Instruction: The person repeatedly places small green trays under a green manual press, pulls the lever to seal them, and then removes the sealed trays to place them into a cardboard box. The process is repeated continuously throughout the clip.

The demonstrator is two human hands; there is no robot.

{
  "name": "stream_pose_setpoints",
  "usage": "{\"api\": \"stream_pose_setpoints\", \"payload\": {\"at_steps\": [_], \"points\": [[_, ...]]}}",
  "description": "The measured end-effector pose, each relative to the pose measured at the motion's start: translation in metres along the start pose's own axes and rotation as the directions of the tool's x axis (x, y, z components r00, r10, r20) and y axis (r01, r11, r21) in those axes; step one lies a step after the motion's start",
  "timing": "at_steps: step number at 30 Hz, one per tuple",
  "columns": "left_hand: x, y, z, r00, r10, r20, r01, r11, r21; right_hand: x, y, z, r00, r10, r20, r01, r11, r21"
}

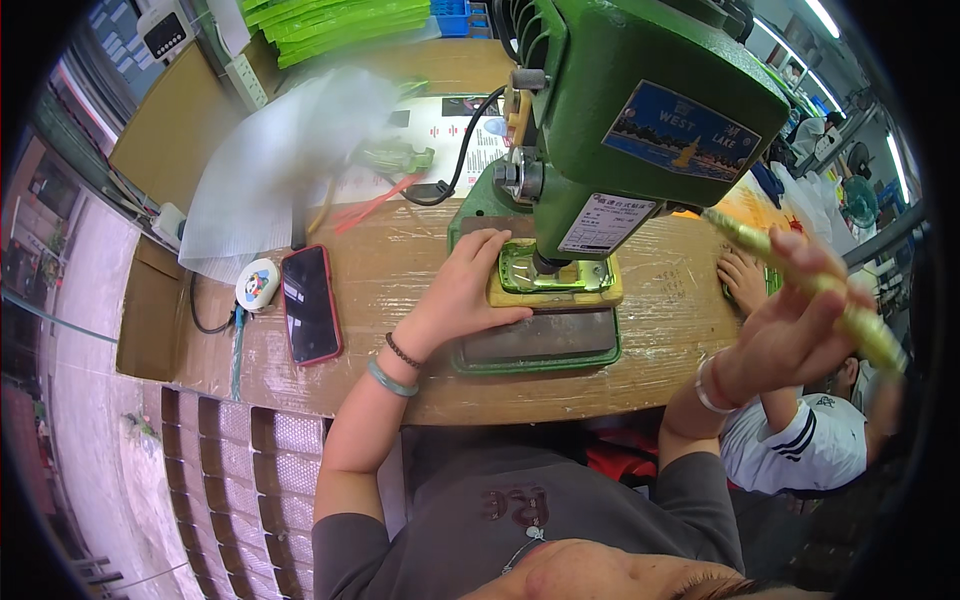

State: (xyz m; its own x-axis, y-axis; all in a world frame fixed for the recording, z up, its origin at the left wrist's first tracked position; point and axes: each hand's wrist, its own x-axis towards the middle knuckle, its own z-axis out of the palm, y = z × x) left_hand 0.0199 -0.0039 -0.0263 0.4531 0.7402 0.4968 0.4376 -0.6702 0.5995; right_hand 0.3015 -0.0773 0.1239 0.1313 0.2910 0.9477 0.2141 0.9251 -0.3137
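My left hand (455, 285) grips the left side of a yellow block (580, 300), its thumb along the near edge. On top of the block lies a shiny green frame-shaped part (515, 277). The block rests on the base (540, 355) of a green bench drill press (585, 110). Directly above the part is the drill's dark chuck (545, 264); whether the bit touches the part cannot be made out. My right hand (790, 340), raised and somewhat blurred, is closed around the press's feed lever (868, 335), which is wrapped in yellow-green.
Left of the press lie a red-edged phone (311, 304), a round white case (257, 284) and blurred translucent packaging (270, 165). A black cable (468, 150) curves behind. Bright green sheets (335, 30) are stacked at the back. Close on the right, another person in a white shirt (800, 445) works.
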Motion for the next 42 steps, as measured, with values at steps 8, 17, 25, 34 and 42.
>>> {"api": "stream_pose_setpoints", "payload": {"at_steps": [8,17,25,34,42], "points": [[-0.001,0.002,-0.002,0.999,-0.019,0.043,0.019,1.0,-0.002,-0.028,-0.005,-0.001,0.997,-0.024,-0.073,0.018,0.996,-0.083],[-0.003,0.003,-0.003,1.0,0.0,-0.009,0.0,1.0,0.028,0.031,0.007,-0.002,0.993,0.12,-0.008,-0.121,0.989,-0.088],[-0.003,0.004,-0.004,1.0,-0.013,0.026,0.013,1.0,0.027,0.024,0.005,-0.005,0.993,0.114,-0.008,-0.114,0.991,-0.067],[-0.001,0.007,-0.003,1.0,-0.005,0.022,0.005,1.0,0.013,0.019,0.003,-0.004,0.995,0.097,-0.031,-0.099,0.993,-0.057],[-0.003,0.004,-0.001,1.0,0.013,-0.021,-0.013,1.0,0.023,0.02,0.003,-0.004,0.996,0.093,-0.016,-0.094,0.994,-0.059]]}}
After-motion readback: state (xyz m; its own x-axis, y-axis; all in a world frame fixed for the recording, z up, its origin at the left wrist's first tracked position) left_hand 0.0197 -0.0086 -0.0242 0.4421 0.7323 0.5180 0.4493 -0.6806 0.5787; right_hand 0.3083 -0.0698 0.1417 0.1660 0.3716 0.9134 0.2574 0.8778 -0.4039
